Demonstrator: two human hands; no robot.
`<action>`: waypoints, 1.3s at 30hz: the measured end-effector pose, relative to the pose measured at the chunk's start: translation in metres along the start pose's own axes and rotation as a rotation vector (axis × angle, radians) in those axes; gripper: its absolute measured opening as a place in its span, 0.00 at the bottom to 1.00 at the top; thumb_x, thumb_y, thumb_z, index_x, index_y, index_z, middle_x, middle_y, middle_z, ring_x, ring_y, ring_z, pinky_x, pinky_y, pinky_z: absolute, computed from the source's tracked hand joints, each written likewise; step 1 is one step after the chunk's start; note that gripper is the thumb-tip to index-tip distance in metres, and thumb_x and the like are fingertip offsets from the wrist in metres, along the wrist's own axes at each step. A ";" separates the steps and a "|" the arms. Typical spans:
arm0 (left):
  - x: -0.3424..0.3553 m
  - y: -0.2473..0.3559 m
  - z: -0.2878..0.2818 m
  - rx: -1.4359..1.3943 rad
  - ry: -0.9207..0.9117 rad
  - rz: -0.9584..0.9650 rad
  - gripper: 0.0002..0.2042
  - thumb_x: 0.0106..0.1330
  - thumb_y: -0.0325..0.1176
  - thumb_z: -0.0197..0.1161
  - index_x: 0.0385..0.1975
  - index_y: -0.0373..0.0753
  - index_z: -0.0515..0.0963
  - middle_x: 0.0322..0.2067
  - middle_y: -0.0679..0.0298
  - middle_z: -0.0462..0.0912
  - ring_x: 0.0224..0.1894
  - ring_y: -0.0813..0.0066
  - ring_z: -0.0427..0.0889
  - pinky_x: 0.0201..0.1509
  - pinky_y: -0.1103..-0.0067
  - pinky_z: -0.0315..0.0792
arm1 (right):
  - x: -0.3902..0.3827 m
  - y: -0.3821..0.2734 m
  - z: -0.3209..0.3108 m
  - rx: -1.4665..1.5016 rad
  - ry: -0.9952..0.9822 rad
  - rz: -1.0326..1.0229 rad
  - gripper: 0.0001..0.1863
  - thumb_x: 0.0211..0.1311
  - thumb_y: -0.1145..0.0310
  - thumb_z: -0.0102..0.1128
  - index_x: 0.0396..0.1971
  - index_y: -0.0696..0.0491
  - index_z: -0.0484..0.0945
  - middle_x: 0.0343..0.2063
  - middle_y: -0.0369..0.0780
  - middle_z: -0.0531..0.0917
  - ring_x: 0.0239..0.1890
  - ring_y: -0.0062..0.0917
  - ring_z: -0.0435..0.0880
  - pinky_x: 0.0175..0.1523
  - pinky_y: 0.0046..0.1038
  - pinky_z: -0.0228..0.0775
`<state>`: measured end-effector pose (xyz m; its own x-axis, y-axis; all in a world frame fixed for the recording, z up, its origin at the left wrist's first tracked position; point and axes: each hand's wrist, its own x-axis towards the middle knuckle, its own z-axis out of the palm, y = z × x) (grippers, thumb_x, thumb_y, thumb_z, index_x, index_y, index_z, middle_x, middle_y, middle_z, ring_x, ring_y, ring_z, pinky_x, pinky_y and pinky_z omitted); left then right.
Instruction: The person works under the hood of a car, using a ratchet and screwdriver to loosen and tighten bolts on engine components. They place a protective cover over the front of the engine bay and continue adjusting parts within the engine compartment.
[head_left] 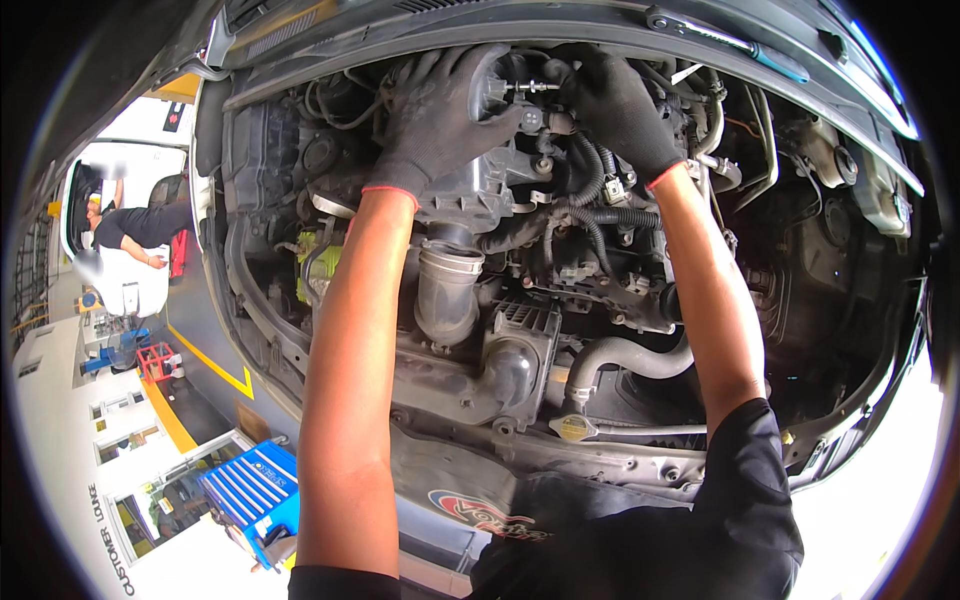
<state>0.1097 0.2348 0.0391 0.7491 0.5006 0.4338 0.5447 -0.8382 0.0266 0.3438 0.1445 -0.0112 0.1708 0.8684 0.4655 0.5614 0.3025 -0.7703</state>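
Observation:
Both my hands wear black gloves with red cuffs and reach deep into an open car engine bay. My left hand [435,115] is spread over a dark plastic engine part [470,185] and grips its top edge. My right hand [615,105] pinches a small metal bolt or fitting [530,88] that sticks out between the two hands. Black hoses and connectors [590,195] run just below my right hand.
A grey ribbed intake duct [447,290], a curved radiator hose [625,358] and a yellow-labelled radiator cap [574,427] lie nearer me. A ratchet wrench [725,42] rests on the cowl above. At left, another person [135,228] leans into a white vehicle; a blue tool cart [255,490] stands below.

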 end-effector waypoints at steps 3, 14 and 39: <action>-0.003 -0.002 0.000 -0.002 0.006 0.011 0.37 0.64 0.55 0.76 0.74 0.52 0.76 0.71 0.58 0.80 0.74 0.50 0.76 0.82 0.54 0.65 | -0.010 -0.021 -0.001 0.205 -0.018 0.089 0.20 0.84 0.59 0.66 0.63 0.58 0.82 0.43 0.49 0.92 0.45 0.33 0.93 0.53 0.37 0.83; 0.004 -0.002 -0.002 0.025 -0.014 0.014 0.39 0.65 0.54 0.76 0.76 0.49 0.75 0.73 0.56 0.79 0.75 0.49 0.75 0.81 0.53 0.65 | 0.004 -0.008 -0.010 0.083 -0.071 0.154 0.16 0.80 0.58 0.68 0.55 0.54 0.89 0.38 0.49 0.93 0.42 0.43 0.95 0.52 0.43 0.84; 0.001 -0.005 -0.005 -0.106 0.042 -0.016 0.24 0.79 0.40 0.60 0.72 0.40 0.76 0.67 0.45 0.81 0.69 0.39 0.77 0.75 0.53 0.69 | -0.014 -0.012 -0.023 -0.208 0.025 0.085 0.17 0.83 0.61 0.62 0.57 0.58 0.87 0.45 0.53 0.92 0.48 0.51 0.91 0.56 0.44 0.81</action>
<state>0.1055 0.2386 0.0437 0.7227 0.5066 0.4702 0.5121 -0.8493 0.1280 0.3535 0.1201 0.0014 0.2427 0.8767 0.4153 0.6986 0.1391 -0.7018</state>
